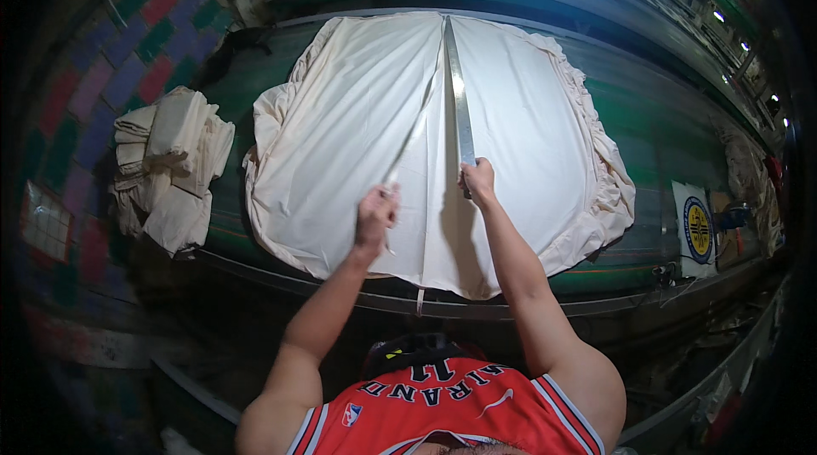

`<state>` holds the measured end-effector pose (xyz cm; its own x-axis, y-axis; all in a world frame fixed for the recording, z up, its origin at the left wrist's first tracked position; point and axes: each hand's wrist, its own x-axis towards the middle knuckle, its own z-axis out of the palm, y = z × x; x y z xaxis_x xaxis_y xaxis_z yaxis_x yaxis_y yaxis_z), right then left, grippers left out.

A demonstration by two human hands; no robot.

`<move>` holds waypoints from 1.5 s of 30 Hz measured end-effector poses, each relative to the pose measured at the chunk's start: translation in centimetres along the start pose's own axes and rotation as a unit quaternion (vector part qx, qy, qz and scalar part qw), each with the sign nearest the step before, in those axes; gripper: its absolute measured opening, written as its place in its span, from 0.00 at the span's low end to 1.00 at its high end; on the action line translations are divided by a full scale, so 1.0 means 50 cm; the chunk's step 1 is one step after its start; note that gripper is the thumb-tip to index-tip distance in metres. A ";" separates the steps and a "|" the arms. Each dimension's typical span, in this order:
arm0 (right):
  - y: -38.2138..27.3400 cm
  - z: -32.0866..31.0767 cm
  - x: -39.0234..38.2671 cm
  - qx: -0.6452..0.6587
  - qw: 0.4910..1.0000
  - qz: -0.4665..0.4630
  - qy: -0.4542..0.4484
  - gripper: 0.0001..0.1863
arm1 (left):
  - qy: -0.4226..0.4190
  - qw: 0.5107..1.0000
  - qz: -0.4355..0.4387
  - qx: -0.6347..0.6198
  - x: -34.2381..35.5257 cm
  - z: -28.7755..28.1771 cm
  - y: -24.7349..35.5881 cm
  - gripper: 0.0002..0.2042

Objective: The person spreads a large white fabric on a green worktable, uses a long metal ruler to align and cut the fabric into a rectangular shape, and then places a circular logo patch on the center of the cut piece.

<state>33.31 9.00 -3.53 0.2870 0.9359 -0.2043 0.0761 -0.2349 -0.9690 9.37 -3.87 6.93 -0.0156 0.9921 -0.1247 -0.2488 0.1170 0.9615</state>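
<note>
A wide cream cloth (536, 157) with gathered, ruffled edges lies spread on a dark green table, a lengthwise crease down its middle. My right hand (477, 177) is closed on the near end of a long metal bar (457, 89), which runs along the middle of the cloth toward the far edge. My left hand (378, 212), slightly blurred, pinches a narrow pale strip of fabric (408, 148) that rises diagonally toward the far middle. The bar casts a shadow on the cloth below my right hand.
Folded cream cloths (170, 165) are piled on the left of the green table (655, 148). At the right lie a white bag with a round emblem (696, 229) and crumpled cloth (740, 183). A painted brick surface (102, 72) is at the far left.
</note>
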 end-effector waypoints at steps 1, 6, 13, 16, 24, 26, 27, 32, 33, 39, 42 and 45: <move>0.005 -0.025 -0.001 -0.013 1.000 0.001 -0.002 0.11 | 0.063 0.998 0.030 0.008 0.014 -0.034 0.003 0.12; 0.041 -0.127 -0.057 -0.025 0.999 0.019 0.011 0.10 | 0.314 0.934 0.156 0.062 0.092 -0.288 -0.009 0.20; 0.096 -0.164 -0.212 -0.074 0.995 -0.059 0.041 0.12 | 0.287 0.772 0.024 0.566 0.044 -0.359 -0.201 0.26; 0.092 -0.166 -0.261 -0.052 0.998 -0.045 0.014 0.13 | 0.237 0.807 0.016 0.541 0.009 -0.319 -0.233 0.25; 0.052 -0.085 -0.291 0.016 0.998 -0.028 -0.052 0.12 | 0.164 0.832 0.028 0.530 0.064 -0.293 -0.168 0.21; 0.048 -0.049 -0.292 0.021 0.997 -0.024 -0.068 0.13 | 0.179 0.818 0.057 0.544 0.105 -0.308 -0.139 0.19; 0.047 -0.031 -0.292 0.026 0.997 -0.010 -0.074 0.13 | 0.185 0.817 0.059 0.543 0.133 -0.323 -0.121 0.18; 0.045 0.070 -0.291 -0.007 0.996 -0.020 -0.084 0.12 | 0.237 0.781 0.058 0.575 0.289 -0.446 -0.045 0.15; 0.045 0.093 -0.293 -0.015 0.996 -0.021 -0.082 0.13 | 0.241 0.775 0.065 0.580 0.322 -0.482 -0.032 0.14; 0.021 0.257 -0.310 -0.005 0.997 0.036 -0.070 0.12 | 0.272 0.732 0.133 0.610 0.510 -0.683 0.045 0.07; 0.013 0.339 -0.316 -0.001 0.995 0.045 -0.093 0.12 | 0.281 0.682 0.247 0.628 0.599 -0.755 0.091 0.10; 0.021 0.422 -0.328 0.002 0.995 0.061 -0.084 0.11 | 0.351 0.700 0.188 0.593 0.695 -0.801 0.100 0.17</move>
<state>8.52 -1.07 -4.11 0.1309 0.9314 -0.3396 0.0470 -0.3480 -0.9363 -31.21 29.36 -2.39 -0.4398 0.7449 0.5017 0.8726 0.2225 0.4347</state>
